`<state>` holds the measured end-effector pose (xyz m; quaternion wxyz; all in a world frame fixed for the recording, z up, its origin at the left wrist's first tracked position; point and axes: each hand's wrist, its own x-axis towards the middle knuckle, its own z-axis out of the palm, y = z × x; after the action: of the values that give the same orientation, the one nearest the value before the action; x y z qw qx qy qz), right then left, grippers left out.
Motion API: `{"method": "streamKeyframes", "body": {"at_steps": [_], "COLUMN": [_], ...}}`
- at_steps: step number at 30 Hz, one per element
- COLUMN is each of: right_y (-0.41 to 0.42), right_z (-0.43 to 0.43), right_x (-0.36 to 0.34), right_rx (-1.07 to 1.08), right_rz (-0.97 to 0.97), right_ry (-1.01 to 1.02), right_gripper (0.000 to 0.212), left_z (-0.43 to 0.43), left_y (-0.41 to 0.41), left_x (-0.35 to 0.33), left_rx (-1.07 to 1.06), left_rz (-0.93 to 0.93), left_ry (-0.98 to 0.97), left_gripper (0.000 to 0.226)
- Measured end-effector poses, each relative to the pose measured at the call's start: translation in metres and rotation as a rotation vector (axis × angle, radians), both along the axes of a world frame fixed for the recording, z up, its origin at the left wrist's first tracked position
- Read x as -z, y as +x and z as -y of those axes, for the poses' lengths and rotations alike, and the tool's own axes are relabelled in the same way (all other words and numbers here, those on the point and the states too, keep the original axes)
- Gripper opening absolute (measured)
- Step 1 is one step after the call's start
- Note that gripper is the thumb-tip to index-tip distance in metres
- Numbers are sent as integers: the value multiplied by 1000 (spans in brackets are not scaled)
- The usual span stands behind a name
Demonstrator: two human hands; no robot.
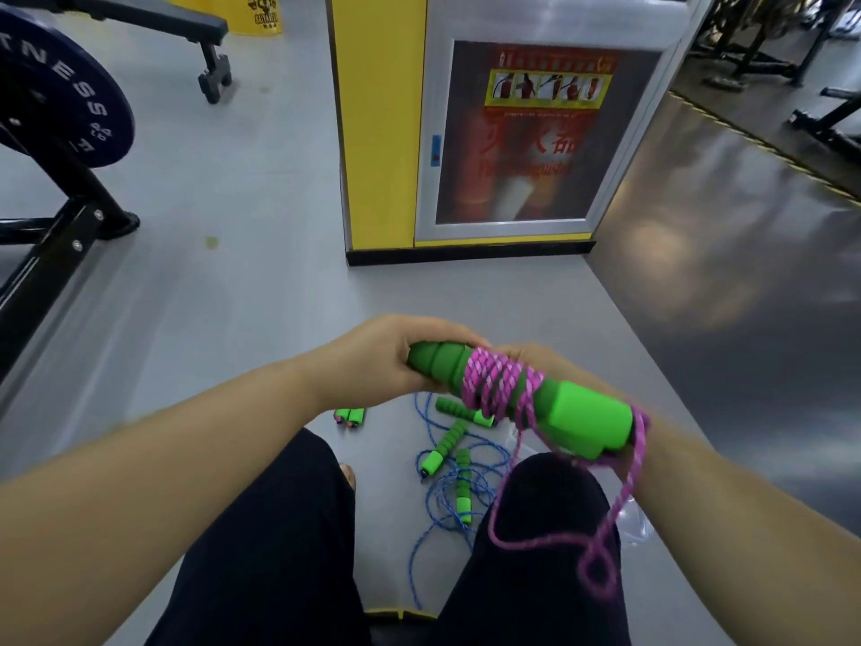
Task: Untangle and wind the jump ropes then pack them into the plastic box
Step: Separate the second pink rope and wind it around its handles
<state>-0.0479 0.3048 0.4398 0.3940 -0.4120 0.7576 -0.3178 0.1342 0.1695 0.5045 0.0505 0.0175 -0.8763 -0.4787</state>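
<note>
Pale grey smooth floor point(233, 202) gives way to a darker glossy floor strip point(745, 272) at 3 o'clock. At 12 o'clock stands a yellow pillar point(377, 132) bearing a glass-fronted fire-extinguisher cabinet point(536, 146); at 10, a dark round weight plate point(60, 100).

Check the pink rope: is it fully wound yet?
Partly wound: the pink rope coils round the middle of the green handles, but a long loop hangs loose over the right knee.
</note>
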Motion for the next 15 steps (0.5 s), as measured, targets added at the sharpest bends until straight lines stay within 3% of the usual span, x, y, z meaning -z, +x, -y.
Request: {"method": "streamKeyframes", "body": {"at_steps": [2, 4, 5, 6, 7, 11, 13, 15], "right_y": [-12, -25, -20, -18, -17, -25, -19, -7], "right_z": [-8, -21, -25, -28, -32, -34, -26, -17], "right_x": [23, 34, 25, 22, 18, 15, 10, 3], "right_rx": [-12, 68, 62, -4, -23, 342, 355, 197], "right_rz": [30, 115, 58, 10, 32, 332, 570, 639], "right_ry": [60, 63, 61, 64, 95, -31, -85, -47], "right_gripper": [15, 46, 34, 15, 11, 31, 39, 40], "left_z": [7, 19, 26, 31, 36, 49, 51, 53], "left_y": [1, 5, 6, 8, 8, 3, -2, -5], "left_x": [-1, -3, -5, -8, -10, -24, -28, -31], "left_rx": [-65, -141, -181, -216, -245, -263, -226, -198], "left_rz": [24, 60, 77, 90, 103, 245, 372, 499], "left_ry": [44, 131, 154, 123, 21, -472, -541, -453], "left_gripper": [46, 47, 48, 47, 44, 37, 38, 40]}}
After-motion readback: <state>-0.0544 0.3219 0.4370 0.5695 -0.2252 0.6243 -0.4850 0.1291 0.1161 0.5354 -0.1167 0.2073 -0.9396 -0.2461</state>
